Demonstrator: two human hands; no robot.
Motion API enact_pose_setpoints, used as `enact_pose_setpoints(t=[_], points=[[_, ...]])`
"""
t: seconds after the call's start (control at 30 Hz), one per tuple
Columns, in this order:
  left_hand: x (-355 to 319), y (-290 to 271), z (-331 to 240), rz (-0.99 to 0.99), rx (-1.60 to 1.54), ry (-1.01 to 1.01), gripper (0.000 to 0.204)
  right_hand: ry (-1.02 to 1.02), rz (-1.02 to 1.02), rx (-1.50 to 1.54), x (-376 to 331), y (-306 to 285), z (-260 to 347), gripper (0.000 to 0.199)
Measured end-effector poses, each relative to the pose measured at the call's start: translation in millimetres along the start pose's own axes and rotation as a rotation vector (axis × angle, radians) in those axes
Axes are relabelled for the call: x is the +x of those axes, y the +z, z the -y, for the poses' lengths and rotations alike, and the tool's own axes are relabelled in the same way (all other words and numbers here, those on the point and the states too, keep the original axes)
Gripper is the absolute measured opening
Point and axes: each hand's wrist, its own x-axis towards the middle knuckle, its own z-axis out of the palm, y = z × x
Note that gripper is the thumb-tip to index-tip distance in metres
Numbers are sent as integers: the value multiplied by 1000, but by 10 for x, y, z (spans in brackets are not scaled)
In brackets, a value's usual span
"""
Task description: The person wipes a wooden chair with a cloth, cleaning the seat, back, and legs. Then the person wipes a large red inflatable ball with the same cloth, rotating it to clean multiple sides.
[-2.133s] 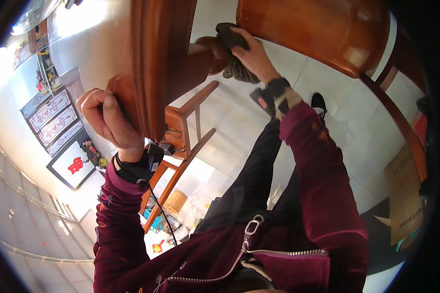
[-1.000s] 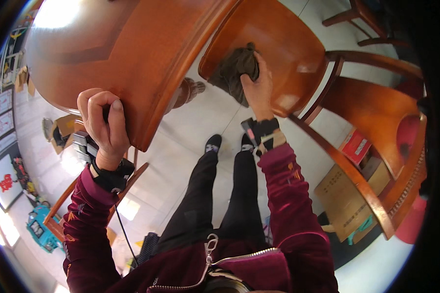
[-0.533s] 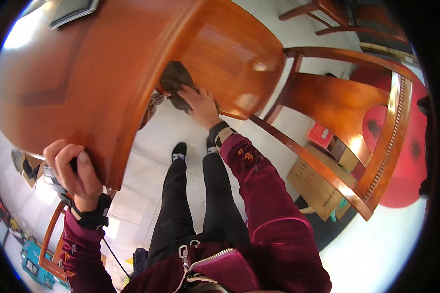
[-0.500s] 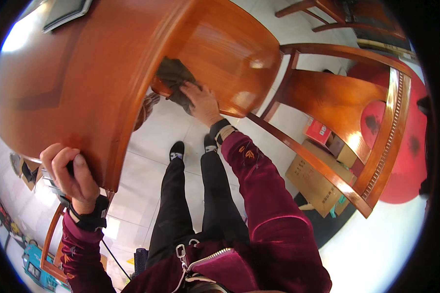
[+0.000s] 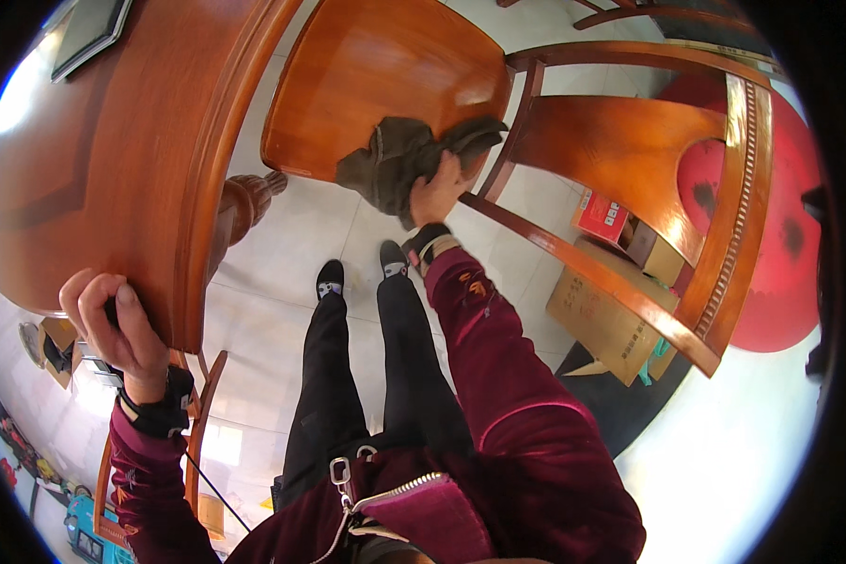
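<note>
Left hand (image 5: 113, 324) fingertips behind table (image 5: 94, 169) edge

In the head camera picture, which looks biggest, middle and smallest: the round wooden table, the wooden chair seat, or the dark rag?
1. Round reddish-brown wooden table: largest, though it sits nearer the camera.
2. Glossy wooden chair seat: middle.
3. Crumpled dark olive rag: smallest, pressed on the seat's front edge by the right hand.
</note>
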Motion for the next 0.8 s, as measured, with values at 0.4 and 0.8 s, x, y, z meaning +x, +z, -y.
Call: enact_pose_setpoints(t=[0.4,0.8], points=[[21,66,7,-18,10,88,3,637,992,1285,-1229,-900,563,51],[372,23,-1036,294,13,54,25,658,52,1396,-653,-3871,-1102,51]])
